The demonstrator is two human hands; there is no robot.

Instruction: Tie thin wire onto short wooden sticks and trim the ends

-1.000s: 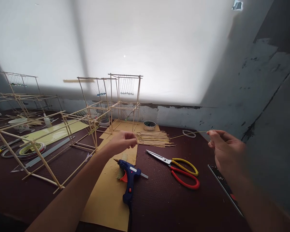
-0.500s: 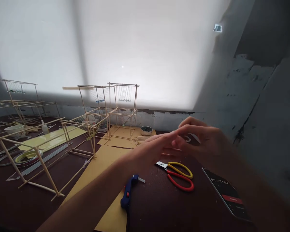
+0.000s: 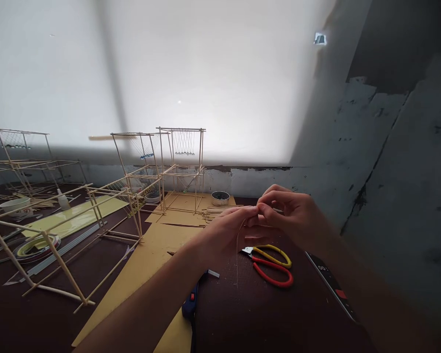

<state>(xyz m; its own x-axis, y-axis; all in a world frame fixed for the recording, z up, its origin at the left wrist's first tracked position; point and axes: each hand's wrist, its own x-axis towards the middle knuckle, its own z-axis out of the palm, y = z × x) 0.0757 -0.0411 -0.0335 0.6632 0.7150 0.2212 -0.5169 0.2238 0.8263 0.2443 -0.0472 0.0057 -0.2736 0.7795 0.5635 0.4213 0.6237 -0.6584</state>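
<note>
My left hand (image 3: 222, 236) and my right hand (image 3: 293, 212) meet above the table, thumbs and fingertips pinched together. From between them a thin pale thread (image 3: 237, 255) hangs down in a slight curve. Whatever else sits inside the pinch is too small to make out. Below the hands lie scissors (image 3: 274, 280) with one yellow and one red handle. A blue glue gun (image 3: 188, 306) rests near my left forearm, which partly covers it.
Wooden stick frames (image 3: 71, 277) stand on the left, some with hanging beads (image 3: 183, 153). Thin sticks (image 3: 215, 212) lie on tan board (image 3: 132, 274) behind my left hand. A round tin (image 3: 220, 198) stands near the wall. A phone (image 3: 329, 282) lies under my right forearm.
The hanging thread now shows below my fingers. My right hand has moved slightly left and its fingers have drawn closer to the left fingertips. The view has shifted slightly.
</note>
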